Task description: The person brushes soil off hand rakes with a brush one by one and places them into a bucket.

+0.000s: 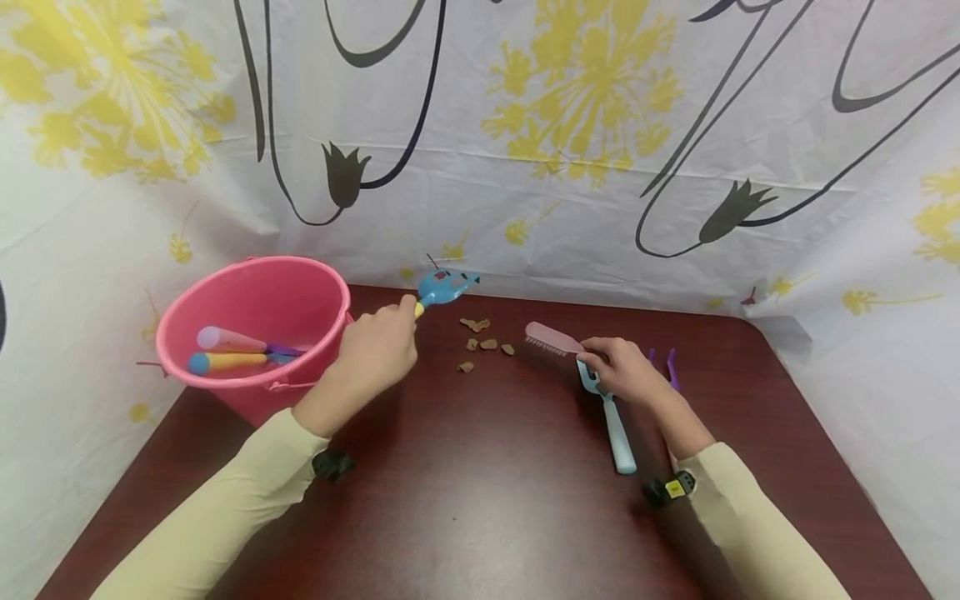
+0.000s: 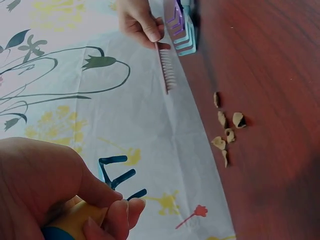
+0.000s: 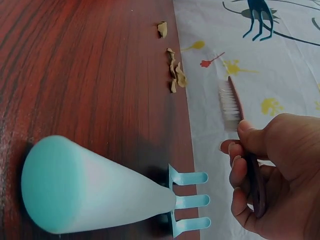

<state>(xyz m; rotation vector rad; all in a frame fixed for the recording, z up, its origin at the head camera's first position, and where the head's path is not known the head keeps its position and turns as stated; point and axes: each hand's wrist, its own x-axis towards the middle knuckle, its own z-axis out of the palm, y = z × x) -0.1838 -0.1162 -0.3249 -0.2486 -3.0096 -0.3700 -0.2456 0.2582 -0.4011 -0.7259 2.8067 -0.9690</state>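
My left hand (image 1: 379, 342) grips the yellow handle of a small hand rake (image 2: 118, 179), its blue prongs held up beside the bucket's rim. In my right hand (image 1: 621, 367) is a small brush (image 1: 551, 338) with a reddish back and pale bristles, held above the table. The right wrist view shows my fingers curled round the brush handle (image 3: 256, 187). Below that hand lies a light blue hand rake (image 1: 617, 433). Several dry brown pieces (image 1: 488, 344) lie scattered on the table between my hands, with neither hand touching them.
A pink bucket (image 1: 255, 384) stands at the left and holds tools with a pink handle (image 1: 225, 338) and a yellow one (image 1: 232, 361). Purple prongs (image 1: 671, 369) show behind my right hand. Patterned white cloth (image 1: 450, 125) hangs behind the dark red table (image 1: 465, 500).
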